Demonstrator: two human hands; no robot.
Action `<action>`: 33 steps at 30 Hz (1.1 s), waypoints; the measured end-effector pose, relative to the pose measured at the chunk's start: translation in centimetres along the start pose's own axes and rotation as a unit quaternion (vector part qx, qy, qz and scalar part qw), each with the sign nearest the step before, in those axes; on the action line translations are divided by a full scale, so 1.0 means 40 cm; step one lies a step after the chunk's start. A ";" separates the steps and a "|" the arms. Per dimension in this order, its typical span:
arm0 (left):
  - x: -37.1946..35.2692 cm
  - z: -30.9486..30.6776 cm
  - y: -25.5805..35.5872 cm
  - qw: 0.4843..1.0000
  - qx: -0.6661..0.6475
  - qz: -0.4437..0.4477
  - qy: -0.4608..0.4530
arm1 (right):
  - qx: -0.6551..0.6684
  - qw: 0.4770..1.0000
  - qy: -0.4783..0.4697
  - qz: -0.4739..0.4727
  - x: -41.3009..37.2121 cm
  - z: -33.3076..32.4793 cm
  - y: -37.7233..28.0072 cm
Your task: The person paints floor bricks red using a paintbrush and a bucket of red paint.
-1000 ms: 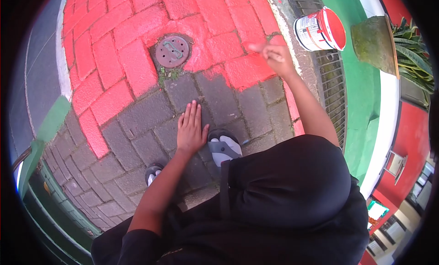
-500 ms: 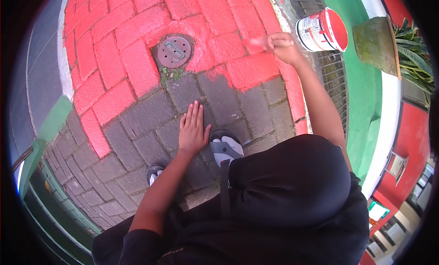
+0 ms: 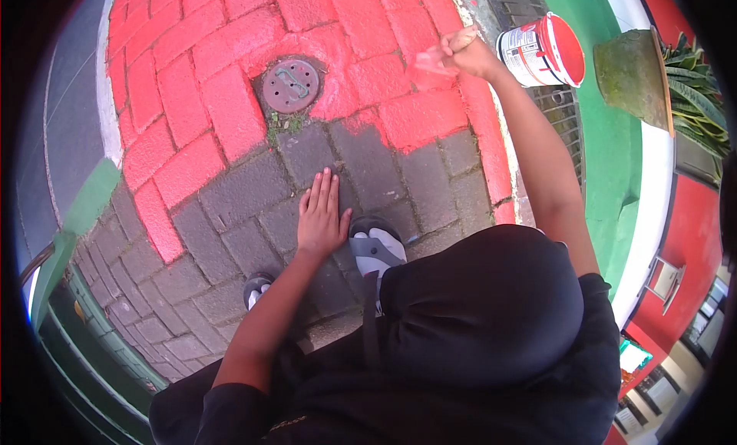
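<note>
My left hand (image 3: 321,218) lies flat on the unpainted grey pavers (image 3: 372,168), fingers together and thumb apart, beside my sandalled foot (image 3: 378,249). My right hand (image 3: 468,53) has its fingers wrapped round the handle of a red-coated brush (image 3: 436,62), over the red-painted pavers (image 3: 418,115). The brush is blurred and blends into the wet-looking red surface. To the right of that hand, a white bucket (image 3: 530,55) with red paint inside stands tilted in view near the drain.
A round metal cover (image 3: 292,86) is set among the pavers. A drain grate (image 3: 564,130) runs along the right, with a potted plant (image 3: 633,76) on the green floor beyond. Green railings (image 3: 77,330) stand at the lower left.
My right hand has moved slightly up in view with the brush, and its wrist has turned. My left hand stays on the grey pavers.
</note>
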State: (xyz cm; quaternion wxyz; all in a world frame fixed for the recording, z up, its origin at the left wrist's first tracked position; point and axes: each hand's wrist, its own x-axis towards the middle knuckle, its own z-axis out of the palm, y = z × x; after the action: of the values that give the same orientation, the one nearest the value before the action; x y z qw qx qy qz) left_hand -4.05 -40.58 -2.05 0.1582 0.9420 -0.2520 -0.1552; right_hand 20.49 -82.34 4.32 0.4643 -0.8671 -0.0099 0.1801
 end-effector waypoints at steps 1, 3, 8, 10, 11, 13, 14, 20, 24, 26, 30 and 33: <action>0.000 -0.003 0.002 1.000 -0.002 -0.002 -0.006 | -0.011 1.000 0.026 -0.009 0.011 -0.001 -0.002; 0.003 -0.004 0.003 1.000 -0.003 -0.004 -0.010 | -0.004 0.996 0.085 -0.035 0.015 0.003 -0.001; 0.001 -0.005 0.004 1.000 -0.013 -0.003 -0.009 | -0.028 0.970 0.227 -0.080 -0.019 0.028 -0.016; 0.001 -0.002 0.006 1.000 -0.015 -0.002 -0.010 | 0.013 0.960 0.274 -0.052 -0.034 0.044 -0.024; 0.002 -0.003 0.003 1.000 -0.015 -0.002 -0.009 | 0.014 0.960 0.274 -0.052 -0.046 0.058 -0.001; 0.002 -0.004 0.002 1.000 -0.014 -0.003 -0.010 | 0.060 0.992 0.096 -0.052 -0.076 0.092 0.058; 0.002 -0.002 0.003 1.000 -0.017 -0.003 -0.010 | 0.060 0.992 0.095 -0.053 -0.091 0.084 0.067; 0.003 -0.007 0.003 1.000 -0.001 -0.003 -0.014 | -0.046 0.997 -0.066 0.023 -0.120 0.006 -0.035; 0.001 -0.003 0.004 1.000 0.007 -0.001 -0.012 | -0.136 0.990 0.008 0.043 -0.008 -0.018 -0.027; 0.002 -0.001 0.001 1.000 0.002 0.000 -0.009 | 0.015 0.994 0.058 -0.092 0.003 -0.001 -0.004; -0.001 0.000 0.000 1.000 -0.006 -0.003 -0.010 | 0.005 0.992 0.116 -0.059 -0.054 0.050 0.000; 0.002 0.001 0.001 1.000 -0.006 -0.005 -0.015 | 0.029 0.999 0.023 -0.028 -0.136 0.057 0.050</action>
State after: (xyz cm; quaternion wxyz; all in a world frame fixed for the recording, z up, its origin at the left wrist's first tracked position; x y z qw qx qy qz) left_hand -4.00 -40.66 -2.10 0.1589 0.9400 -0.2486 -0.1712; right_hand 14.39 -82.66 3.18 0.4939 -0.8568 -0.0180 0.1472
